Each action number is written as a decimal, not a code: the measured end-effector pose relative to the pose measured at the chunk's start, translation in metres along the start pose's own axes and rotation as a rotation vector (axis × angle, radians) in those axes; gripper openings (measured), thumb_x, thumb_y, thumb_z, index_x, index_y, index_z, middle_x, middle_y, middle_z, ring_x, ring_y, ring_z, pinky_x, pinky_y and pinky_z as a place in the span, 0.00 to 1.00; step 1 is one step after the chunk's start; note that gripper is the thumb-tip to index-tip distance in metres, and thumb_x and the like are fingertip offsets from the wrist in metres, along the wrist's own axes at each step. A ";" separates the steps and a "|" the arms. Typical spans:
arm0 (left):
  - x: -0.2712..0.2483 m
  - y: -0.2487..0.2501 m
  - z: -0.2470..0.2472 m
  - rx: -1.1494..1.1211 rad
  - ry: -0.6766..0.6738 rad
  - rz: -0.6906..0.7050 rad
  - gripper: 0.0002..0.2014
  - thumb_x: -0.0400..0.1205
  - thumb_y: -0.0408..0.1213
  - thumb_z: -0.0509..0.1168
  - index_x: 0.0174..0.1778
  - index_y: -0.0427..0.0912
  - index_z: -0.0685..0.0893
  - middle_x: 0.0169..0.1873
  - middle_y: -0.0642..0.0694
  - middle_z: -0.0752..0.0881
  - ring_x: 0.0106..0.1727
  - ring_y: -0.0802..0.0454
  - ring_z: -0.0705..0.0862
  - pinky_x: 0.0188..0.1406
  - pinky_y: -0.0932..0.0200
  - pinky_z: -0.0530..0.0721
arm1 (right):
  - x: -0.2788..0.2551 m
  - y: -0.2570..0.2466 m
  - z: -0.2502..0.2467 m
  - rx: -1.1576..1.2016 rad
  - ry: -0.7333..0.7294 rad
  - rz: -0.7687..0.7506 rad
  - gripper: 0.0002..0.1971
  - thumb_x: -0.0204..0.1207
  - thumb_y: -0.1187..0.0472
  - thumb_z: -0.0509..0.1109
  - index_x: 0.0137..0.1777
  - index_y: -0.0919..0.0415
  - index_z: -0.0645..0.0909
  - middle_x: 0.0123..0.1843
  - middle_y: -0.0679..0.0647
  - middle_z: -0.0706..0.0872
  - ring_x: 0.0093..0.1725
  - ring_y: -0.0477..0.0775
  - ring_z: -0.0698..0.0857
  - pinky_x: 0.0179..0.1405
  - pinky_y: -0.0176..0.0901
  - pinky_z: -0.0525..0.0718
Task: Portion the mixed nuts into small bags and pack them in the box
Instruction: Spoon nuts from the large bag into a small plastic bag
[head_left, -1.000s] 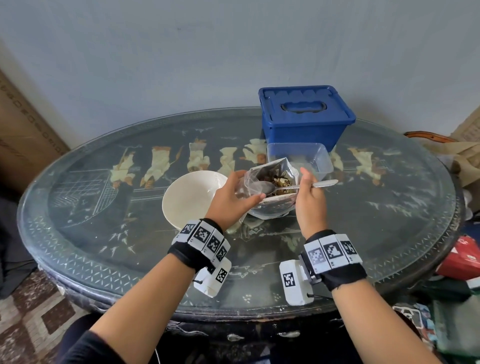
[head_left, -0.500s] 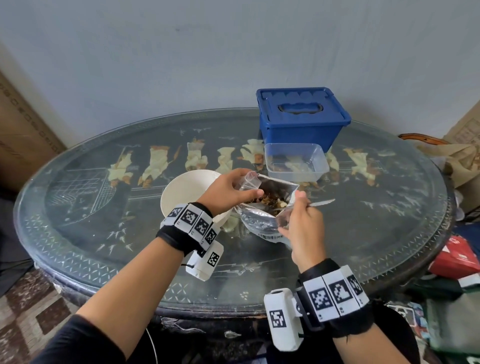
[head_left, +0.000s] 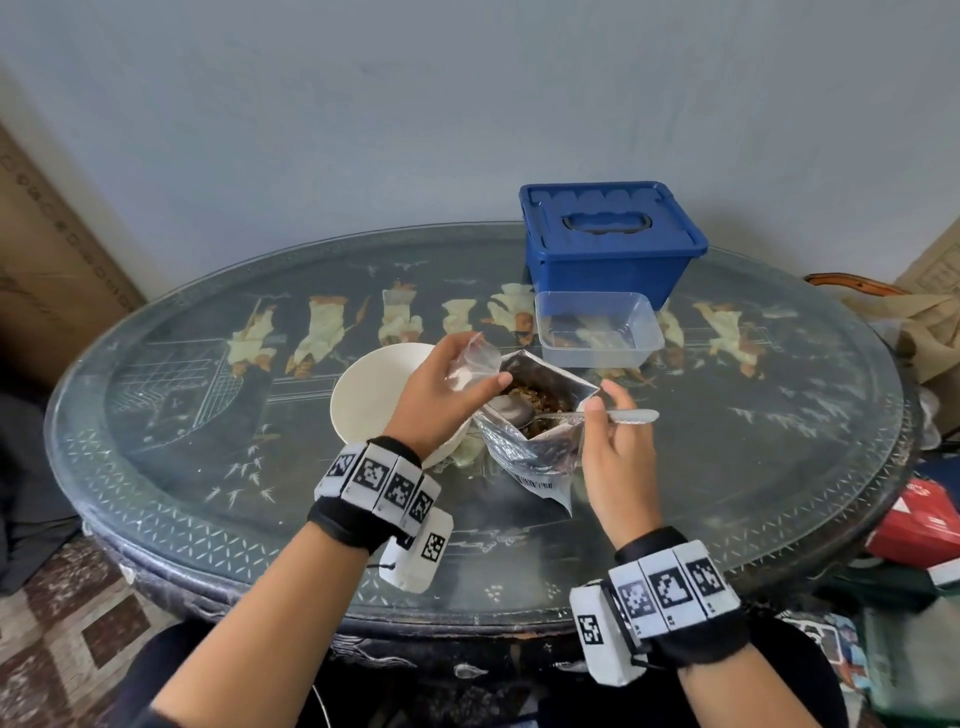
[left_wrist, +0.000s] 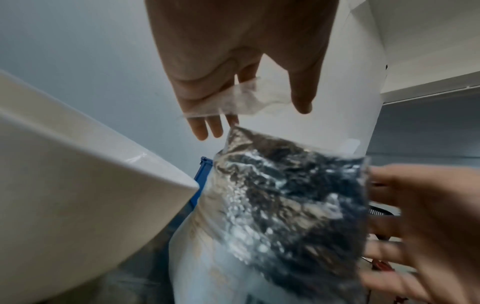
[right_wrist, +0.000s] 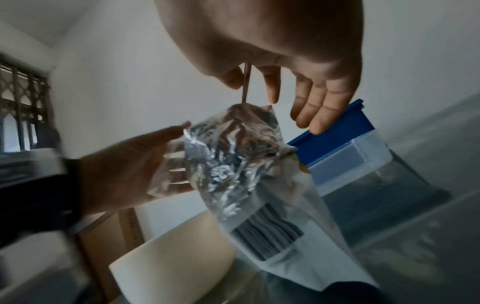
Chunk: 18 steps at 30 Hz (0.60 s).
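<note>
Scooping nuts from the big bag

My left hand pinches a small clear bag; my right hand grips the spoon inside the foil bag.

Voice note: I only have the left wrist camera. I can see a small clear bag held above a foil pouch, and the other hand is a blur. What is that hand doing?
Observer: The right hand pinches a silver metal spoon by its handle. The spoon's bowl sits in the mixed nuts inside the silver foil pouch, not yet at the small clear plastic bag that the left hand holds.
Operator: Is the blue box open?
Observer: No, the blue plastic box at the back of the table has its lid on.
Operator: Anything in front of it?
Observer: A clear rectangular plastic tub, with no lid on it, stands just in front of it.
</note>
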<state>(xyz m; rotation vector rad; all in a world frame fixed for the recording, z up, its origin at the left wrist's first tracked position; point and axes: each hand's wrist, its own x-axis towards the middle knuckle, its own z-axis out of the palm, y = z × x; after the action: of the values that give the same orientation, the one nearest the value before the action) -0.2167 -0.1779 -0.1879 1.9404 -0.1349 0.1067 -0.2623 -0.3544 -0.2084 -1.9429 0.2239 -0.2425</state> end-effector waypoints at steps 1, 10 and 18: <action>-0.009 -0.001 0.001 0.003 0.023 0.006 0.28 0.74 0.45 0.72 0.69 0.43 0.73 0.63 0.54 0.78 0.65 0.59 0.75 0.65 0.62 0.72 | 0.003 0.000 -0.001 0.013 -0.026 -0.018 0.20 0.85 0.53 0.54 0.76 0.52 0.67 0.74 0.54 0.70 0.72 0.51 0.71 0.69 0.36 0.66; -0.039 -0.011 0.015 0.021 0.070 -0.015 0.29 0.74 0.40 0.73 0.71 0.44 0.71 0.62 0.52 0.77 0.62 0.61 0.74 0.50 0.88 0.68 | 0.002 -0.013 0.003 0.060 -0.093 0.021 0.21 0.87 0.54 0.46 0.78 0.49 0.67 0.48 0.63 0.85 0.51 0.59 0.82 0.34 0.31 0.71; -0.032 -0.017 0.004 0.018 0.011 -0.008 0.31 0.74 0.38 0.73 0.72 0.46 0.71 0.62 0.53 0.78 0.65 0.58 0.76 0.56 0.82 0.71 | 0.000 -0.006 0.007 0.080 -0.108 0.006 0.21 0.86 0.54 0.51 0.78 0.50 0.66 0.54 0.43 0.81 0.44 0.34 0.78 0.40 0.15 0.69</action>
<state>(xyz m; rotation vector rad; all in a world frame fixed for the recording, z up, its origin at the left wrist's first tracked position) -0.2459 -0.1743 -0.2093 1.9583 -0.1197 0.1135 -0.2598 -0.3460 -0.2057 -1.8696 0.1464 -0.1398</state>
